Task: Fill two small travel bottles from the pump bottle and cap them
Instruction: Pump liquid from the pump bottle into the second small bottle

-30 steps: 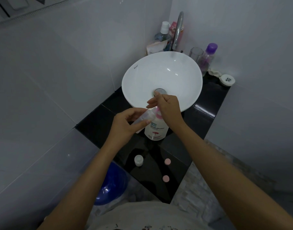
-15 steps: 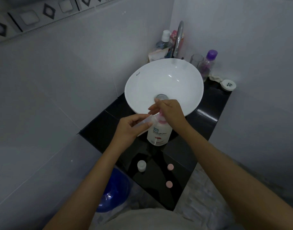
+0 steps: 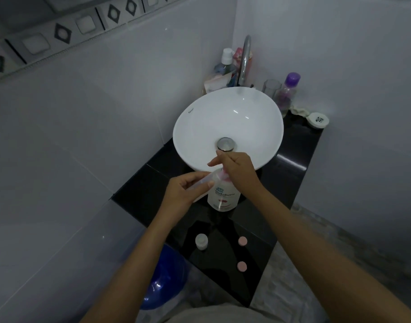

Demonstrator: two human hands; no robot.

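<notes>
Pump bottle (image 3: pixel 224 197) stands upright on the black worktop (image 3: pixel 290 183), just in front of the white basin (image 3: pixel 200 127). Right hand (image 3: pixel 239 170) sits on top of its pink pump head, palm down, fingers (image 3: pixel 214 162) loosely together and extended over the nozzle. Left hand (image 3: pixel 184 191) pinches a clear travel bottle (image 3: pixel 203 185) between thumb and fingertips, tilted, mouth up against the pump spout; can't tell if anything is flowing. Second travel bottle (image 3: pixel 201 241) stands open near the front of the worktop, well apart from the hands. Two pink caps (image 3: pixel 242 241) (image 3: pixel 241 266) lie loose to its right, one behind the other. Blue basin (image 3: pixel 165 278) on the floor below the worktop edge.
</notes>
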